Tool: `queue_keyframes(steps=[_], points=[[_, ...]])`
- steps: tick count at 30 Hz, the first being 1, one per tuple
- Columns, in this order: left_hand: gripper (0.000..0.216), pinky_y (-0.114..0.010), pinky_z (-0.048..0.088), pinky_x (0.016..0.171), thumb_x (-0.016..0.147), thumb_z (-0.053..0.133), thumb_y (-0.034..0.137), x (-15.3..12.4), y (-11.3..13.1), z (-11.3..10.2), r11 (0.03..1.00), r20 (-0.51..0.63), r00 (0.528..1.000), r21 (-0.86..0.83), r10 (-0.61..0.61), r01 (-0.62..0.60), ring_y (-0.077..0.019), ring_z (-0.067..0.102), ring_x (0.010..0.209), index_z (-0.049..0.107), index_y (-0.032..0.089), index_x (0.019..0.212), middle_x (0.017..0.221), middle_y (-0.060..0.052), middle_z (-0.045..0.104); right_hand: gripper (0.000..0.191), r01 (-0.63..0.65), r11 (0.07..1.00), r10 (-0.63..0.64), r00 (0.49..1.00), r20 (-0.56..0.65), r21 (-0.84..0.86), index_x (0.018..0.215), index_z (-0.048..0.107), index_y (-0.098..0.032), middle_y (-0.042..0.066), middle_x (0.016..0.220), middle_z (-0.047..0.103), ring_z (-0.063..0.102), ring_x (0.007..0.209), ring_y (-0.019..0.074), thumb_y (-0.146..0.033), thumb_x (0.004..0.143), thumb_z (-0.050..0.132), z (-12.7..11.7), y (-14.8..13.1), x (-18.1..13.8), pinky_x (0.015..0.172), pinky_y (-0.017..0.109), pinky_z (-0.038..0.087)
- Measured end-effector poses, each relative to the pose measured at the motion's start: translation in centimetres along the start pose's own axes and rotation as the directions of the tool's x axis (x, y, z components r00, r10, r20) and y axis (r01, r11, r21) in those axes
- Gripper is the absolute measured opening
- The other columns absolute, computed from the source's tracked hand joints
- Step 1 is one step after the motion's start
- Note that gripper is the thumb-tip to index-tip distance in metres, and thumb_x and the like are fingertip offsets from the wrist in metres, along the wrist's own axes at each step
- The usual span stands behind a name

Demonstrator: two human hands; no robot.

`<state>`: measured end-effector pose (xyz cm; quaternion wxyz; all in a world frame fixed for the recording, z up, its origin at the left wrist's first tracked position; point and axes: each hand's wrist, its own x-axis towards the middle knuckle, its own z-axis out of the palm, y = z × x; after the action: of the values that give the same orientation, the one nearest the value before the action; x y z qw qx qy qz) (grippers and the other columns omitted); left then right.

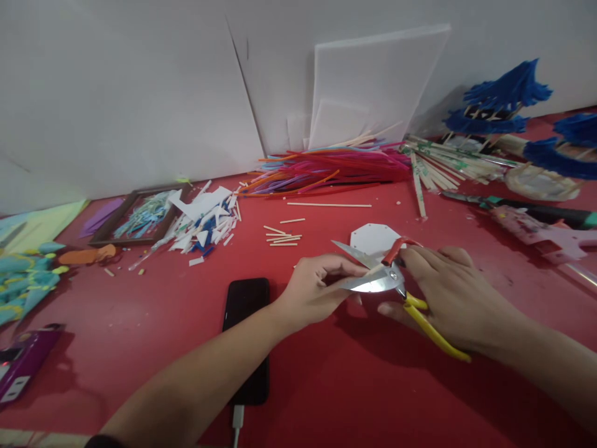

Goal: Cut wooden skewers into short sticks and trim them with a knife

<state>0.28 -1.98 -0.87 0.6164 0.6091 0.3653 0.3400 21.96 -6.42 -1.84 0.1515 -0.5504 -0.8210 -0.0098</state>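
Note:
My right hand is wrapped round the handles of a pair of scissors, one handle red and the other yellow. The blades stand apart and point left. Pinched in my left hand is a thin wooden stick, its visible end lying between the blades. Just behind the scissors is a white octagonal card with small holes along its edge, partly covered by them. Several short cut sticks lie beyond my left hand, and one longer stick rests behind them.
A black phone with a white cable lies under my left forearm. Along the wall are pipe cleaners and packs of chopsticks. White scraps and a brown frame sit left; a pink glue gun and blue-roofed models are right.

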Motion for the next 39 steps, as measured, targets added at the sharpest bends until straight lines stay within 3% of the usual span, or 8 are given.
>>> queue_keyframes(steps=[8, 15, 20, 28, 33, 39], points=[[0.009, -0.021, 0.056, 0.061, 0.078, 0.074, 0.020, 0.0, 0.5, 0.0, 0.996, 0.068, 0.995, -0.055, -0.070, 0.074, -0.0112, 0.069, 0.063, 0.076, 0.013, 0.084, 0.080, -0.006, 0.078, 0.038, 0.062, 0.998, -0.064, 0.993, -0.101, -0.025, 0.092, 0.047, -0.023, 0.008, 0.078, 0.064, 0.064, 0.070, 0.0281, -0.061, 0.089, 0.044, 1.0, 0.5, -0.4, 0.071, 0.041, 0.040], [0.011, -0.023, 0.059, 0.070, 0.075, 0.076, 0.015, 0.1, 0.3, -0.2, 0.998, 0.050, 0.997, -0.009, -0.059, 0.060, -0.0146, 0.075, 0.079, 0.077, 0.015, 0.086, 0.093, -0.008, 0.080, 0.027, 0.066, 0.998, -0.067, 0.993, -0.094, -0.018, 0.090, 0.045, -0.024, 0.009, 0.078, 0.066, 0.064, 0.070, 0.0270, -0.051, 0.091, 0.045, 0.6, 0.1, -0.2, 0.070, 0.040, 0.042], [0.011, -0.021, 0.055, 0.060, 0.074, 0.075, 0.013, 0.1, 0.0, -0.2, 0.998, 0.044, 0.997, -0.021, -0.066, 0.067, -0.0103, 0.068, 0.060, 0.077, 0.015, 0.084, 0.076, -0.004, 0.077, 0.009, 0.042, 0.998, -0.038, 0.996, -0.084, 0.040, 0.084, 0.043, -0.025, 0.005, 0.069, 0.062, 0.058, 0.057, 0.0210, -0.032, 0.084, 0.049, 0.2, 0.1, -0.1, 0.052, 0.032, 0.037], [0.007, -0.019, 0.052, 0.055, 0.072, 0.073, 0.012, -0.1, 0.2, 0.1, 0.992, 0.069, 0.992, -0.063, -0.102, 0.106, -0.0081, 0.064, 0.054, 0.075, 0.014, 0.079, 0.067, -0.001, 0.074, 0.009, 0.013, 0.994, -0.007, 0.998, -0.055, 0.111, 0.079, 0.039, -0.027, -0.001, 0.055, 0.052, 0.042, 0.041, 0.0151, -0.023, 0.075, 0.047, -0.1, 0.3, -0.3, 0.043, 0.029, 0.028], [0.007, -0.017, 0.047, 0.050, 0.073, 0.070, 0.011, 0.1, -0.1, 0.2, 0.994, 0.073, 0.997, -0.099, -0.033, 0.040, -0.0071, 0.060, 0.049, 0.069, 0.015, 0.078, 0.062, 0.002, 0.069, 0.009, -0.041, 0.995, 0.039, 0.999, 0.030, 0.095, 0.084, 0.048, -0.024, 0.007, 0.072, 0.065, 0.060, 0.058, 0.0214, -0.032, 0.080, 0.049, -0.6, 0.2, 0.1, 0.049, 0.031, 0.040], [0.008, -0.018, 0.042, 0.048, 0.074, 0.067, 0.012, 0.3, 0.2, 0.2, 0.995, 0.090, 0.996, -0.098, 0.012, -0.003, -0.0056, 0.052, 0.046, 0.062, 0.017, 0.079, 0.066, 0.001, 0.072, 0.041, 0.009, 0.997, -0.004, 0.999, -0.054, 0.079, 0.101, 0.055, -0.020, 0.016, 0.096, 0.070, 0.069, 0.088, 0.0329, -0.057, 0.085, 0.051, 0.2, 0.7, 0.1, 0.070, 0.044, 0.053]])
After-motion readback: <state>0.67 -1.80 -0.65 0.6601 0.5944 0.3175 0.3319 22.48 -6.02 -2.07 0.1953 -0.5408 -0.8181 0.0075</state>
